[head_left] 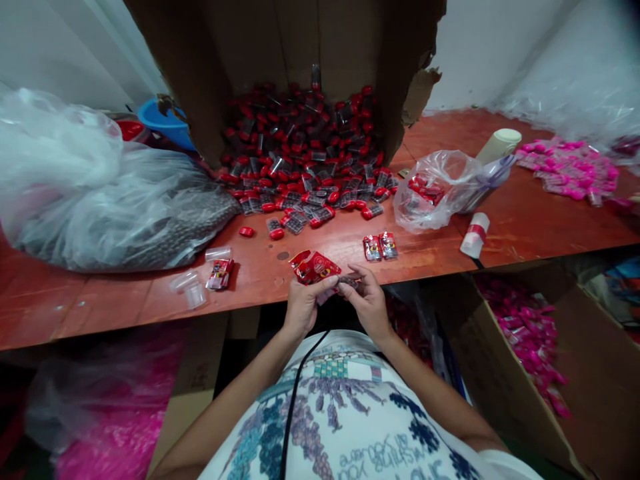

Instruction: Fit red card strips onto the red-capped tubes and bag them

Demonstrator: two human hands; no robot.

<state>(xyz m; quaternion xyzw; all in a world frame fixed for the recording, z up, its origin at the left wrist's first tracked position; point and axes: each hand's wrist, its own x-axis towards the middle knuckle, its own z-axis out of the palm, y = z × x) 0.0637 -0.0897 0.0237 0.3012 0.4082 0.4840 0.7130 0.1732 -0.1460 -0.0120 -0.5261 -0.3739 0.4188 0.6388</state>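
My left hand (303,303) is closed on a red printed wrapper (314,268), just over the table's front edge. Between the fingers of my right hand (369,299) is a small clear container with dark contents (350,283), held against the wrapper. Partly covered by my fingers, the container's ends are hard to make out. Two wrapped red packs (380,247) lie side by side beyond my right hand. Left of my hands, another wrapped pack (220,274) rests near some clear empty containers (193,291). A loose red cap (247,231) lies farther back.
A cardboard box (405,87) on its side spills red-capped containers (300,160) onto the red table (120,303). A plastic bag of dark pellets (130,213) is at left; a clear bag (435,190) of red packs is at right. Below right stands a box with pink items (530,340).
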